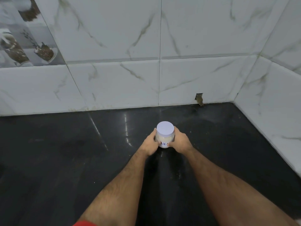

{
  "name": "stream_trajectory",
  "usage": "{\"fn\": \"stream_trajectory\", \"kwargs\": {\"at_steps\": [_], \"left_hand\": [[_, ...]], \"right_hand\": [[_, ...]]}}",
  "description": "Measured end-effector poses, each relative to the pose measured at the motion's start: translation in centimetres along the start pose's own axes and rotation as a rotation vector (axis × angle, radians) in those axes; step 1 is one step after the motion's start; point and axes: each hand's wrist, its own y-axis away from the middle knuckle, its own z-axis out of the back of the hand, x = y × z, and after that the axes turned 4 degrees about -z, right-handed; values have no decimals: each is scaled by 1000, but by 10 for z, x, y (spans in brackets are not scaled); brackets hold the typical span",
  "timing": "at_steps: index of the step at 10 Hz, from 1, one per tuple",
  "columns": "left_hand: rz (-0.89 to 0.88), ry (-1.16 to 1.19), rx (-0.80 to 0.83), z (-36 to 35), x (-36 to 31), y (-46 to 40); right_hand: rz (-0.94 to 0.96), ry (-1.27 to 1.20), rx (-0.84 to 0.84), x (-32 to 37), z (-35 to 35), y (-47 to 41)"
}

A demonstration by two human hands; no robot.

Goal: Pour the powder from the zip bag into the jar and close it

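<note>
Head view: the jar (pixel 164 140) stands upright on the dark counter (pixel 65 160) between both hands, white lid (pixel 165 129) on, pale powder inside. The left hand (pixel 151 144) and right hand (pixel 180 141) curl round its sides, thumbs on the label

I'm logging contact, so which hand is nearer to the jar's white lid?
Neither clearly: both hold the jar. The left hand grips its left side, the right hand its right, both below the lid.
</note>
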Motion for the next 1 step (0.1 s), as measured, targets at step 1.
{"fn": "stream_trajectory", "kwargs": {"at_steps": [1], "left_hand": [[13, 1, -43, 3, 13, 3]], "right_hand": [[-50, 77, -11, -7, 2, 5]]}}
